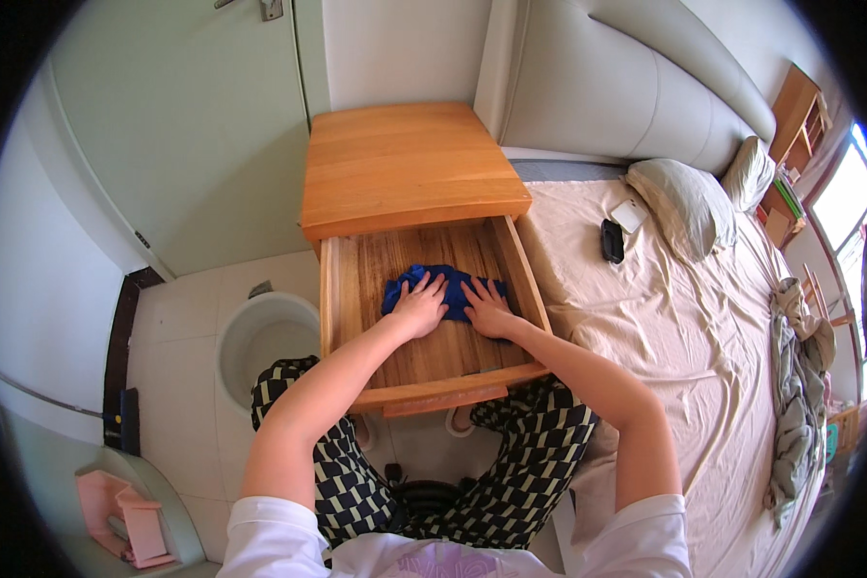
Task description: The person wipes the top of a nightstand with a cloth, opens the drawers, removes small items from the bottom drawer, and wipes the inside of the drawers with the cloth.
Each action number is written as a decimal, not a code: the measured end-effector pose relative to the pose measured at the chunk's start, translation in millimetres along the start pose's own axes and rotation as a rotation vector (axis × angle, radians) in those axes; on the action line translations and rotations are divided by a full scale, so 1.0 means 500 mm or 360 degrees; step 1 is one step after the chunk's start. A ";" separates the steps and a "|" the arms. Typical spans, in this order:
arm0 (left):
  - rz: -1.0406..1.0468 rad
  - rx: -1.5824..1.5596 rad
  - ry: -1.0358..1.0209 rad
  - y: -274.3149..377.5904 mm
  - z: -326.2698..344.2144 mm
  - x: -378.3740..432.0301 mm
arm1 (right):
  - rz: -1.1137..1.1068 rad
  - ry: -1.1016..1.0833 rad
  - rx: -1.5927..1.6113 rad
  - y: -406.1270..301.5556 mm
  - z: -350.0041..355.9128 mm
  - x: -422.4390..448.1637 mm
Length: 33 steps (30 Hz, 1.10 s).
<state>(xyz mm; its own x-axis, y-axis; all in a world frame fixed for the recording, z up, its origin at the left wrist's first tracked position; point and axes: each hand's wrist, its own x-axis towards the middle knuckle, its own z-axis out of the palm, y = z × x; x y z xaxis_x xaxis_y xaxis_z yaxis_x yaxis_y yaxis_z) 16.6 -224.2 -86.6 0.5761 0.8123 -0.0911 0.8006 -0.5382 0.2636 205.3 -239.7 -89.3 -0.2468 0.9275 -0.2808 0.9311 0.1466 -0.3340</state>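
A dark blue cloth (pixel 455 292) lies bunched on the bottom of a pulled-out wooden drawer (pixel 433 365). Pressed flat on its left part is my left hand (pixel 420 305), fingers spread. My right hand (pixel 487 312) rests palm down on the right part of the cloth, its fingers apart too. Neither hand is closed around the fabric. The drawer belongs to a wooden nightstand (pixel 412 159) and reaches out over my knees. Apart from the cloth, I see only bare wood grain inside it.
Left of the drawer, a pale plastic tub (pixel 267 336) stands on the tiled floor, near a door (pixel 180 144). The bed (pixel 665 347) adjoins on the right, with a black case (pixel 612 240), a white object (pixel 629 215) and a pillow (pixel 683 206) on it.
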 end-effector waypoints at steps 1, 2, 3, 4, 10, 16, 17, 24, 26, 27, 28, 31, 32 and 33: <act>0.0003 -0.0010 -0.0042 0.006 -0.003 -0.006 | -0.0028 -0.0055 -0.0035 0.002 -0.001 -0.006; 0.0008 0.0012 -0.0095 0.011 -0.007 -0.012 | -0.0056 -0.0111 -0.0070 0.005 -0.002 -0.012; 0.0006 0.0015 -0.0092 0.012 -0.009 -0.020 | -0.0059 -0.0108 -0.0070 0.003 -0.004 -0.017; 0.0019 0.0027 -0.0128 0.012 -0.010 -0.028 | -0.0115 -0.0128 -0.0114 0.002 -0.006 -0.024; 0.0100 0.0071 -0.0264 0.033 -0.021 -0.068 | -0.0245 -0.0308 -0.0218 0.000 -0.015 -0.056; 0.0176 0.0016 -0.0396 0.032 -0.024 -0.099 | -0.0326 -0.0692 -0.0266 -0.019 -0.056 -0.085; 0.0222 0.0030 -0.0427 0.030 -0.024 -0.105 | -0.0363 -0.0752 -0.0283 -0.024 -0.061 -0.089; 0.0360 0.0081 -0.0630 -0.007 -0.027 -0.144 | -0.0583 -0.0914 -0.0192 -0.054 -0.058 -0.108; 0.0358 0.0038 -0.0666 -0.015 -0.029 -0.154 | -0.0590 -0.0953 -0.0170 -0.061 -0.054 -0.103; 0.0350 0.0005 -0.0661 -0.015 -0.029 -0.161 | -0.0597 -0.0960 -0.0164 -0.065 -0.051 -0.098; 0.0343 -0.0027 -0.0656 -0.016 -0.030 -0.168 | -0.0623 -0.0989 -0.0169 -0.070 -0.048 -0.092; 0.0328 0.0032 -0.0755 -0.030 -0.046 -0.196 | -0.0702 -0.1043 -0.0124 -0.097 -0.042 -0.087; 0.0322 0.0029 -0.0765 -0.034 -0.053 -0.206 | -0.0748 -0.1062 -0.0081 -0.107 -0.041 -0.088; 0.0299 0.0038 -0.0807 -0.036 -0.065 -0.216 | -0.0754 -0.1068 -0.0074 -0.114 -0.038 -0.089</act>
<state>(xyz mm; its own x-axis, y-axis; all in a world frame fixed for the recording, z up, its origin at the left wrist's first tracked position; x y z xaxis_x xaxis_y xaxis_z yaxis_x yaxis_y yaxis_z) -65.1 -295.0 -50.5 0.7121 0.4945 -0.4984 0.6764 -0.6734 0.2984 168.3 -282.8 -40.5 -0.7109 0.3627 -0.6025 0.6942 0.4989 -0.5188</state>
